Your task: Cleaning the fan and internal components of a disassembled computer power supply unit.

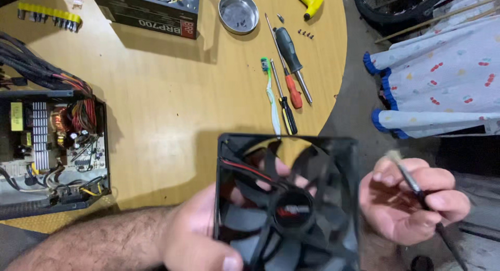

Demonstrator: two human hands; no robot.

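Black case fan (289,198): left hand (192,237) is clasping its frame above the table edge, lower part cut off. Right hand (411,203) is pinching a small brush (416,190); bristles blurred, handle end cropped.

Warm, fairly bright light falls from above on the round pale wooden worktop (172,94), leaving a soft sheen across its middle. Shadows are broad and blurred at the edges: a dark one spreads on the wood just beyond the square black plastic fan (288,202), and another lies under the black cardboard box (148,10) at the top. The fan, close to the lens, is soft and smeared, its blades glossy with faint reflections. The right hand (411,198) and its thin dark-handled brush (416,190) are slightly blurred. The floor at right sits in dimmer light. Straight lines bow mildly near the corners.
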